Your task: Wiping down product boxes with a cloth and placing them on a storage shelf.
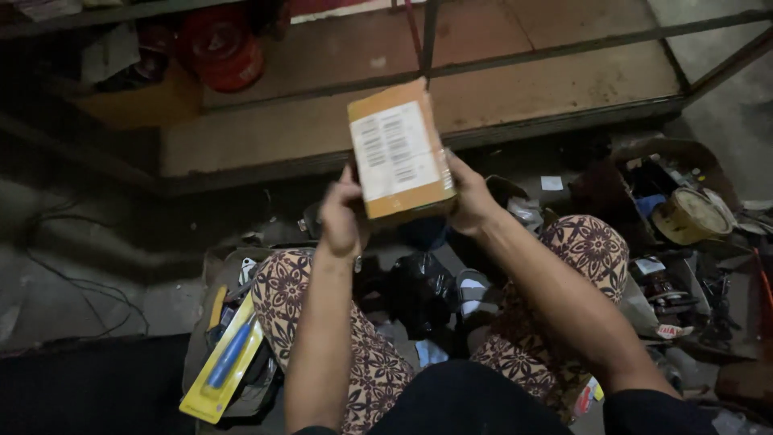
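Far to your left, on the floor beside your patterned knee, lies a yellow blister pack (219,372) with a blue-handled tool sealed inside; nothing touches it and it looks unopened. Your left hand (341,219) is closed on the lower left edge of the small cardboard box (400,151), thumb up along the side. You hold the box raised in front of you, above your knees and clear of the floor, tilted a little, with its white barcode label (396,151) facing you. Your right hand (470,197) is clamped on the box's lower right edge, so both hands carry it together.

As for progress, I judge you are at an early stage: the box is picked up and turned so the label can be read, but its flaps appear shut and taped, and nothing has come out of it. Opening it, or setting it somewhere, is yet to be done.

Below the box a black plastic bag (421,288) sits between your knees. Further right a heap of loose parts spreads over the floor, with a round yellowish tin (691,216) among them, well apart from your hands. The low wooden platform (515,89) lies beyond the box.
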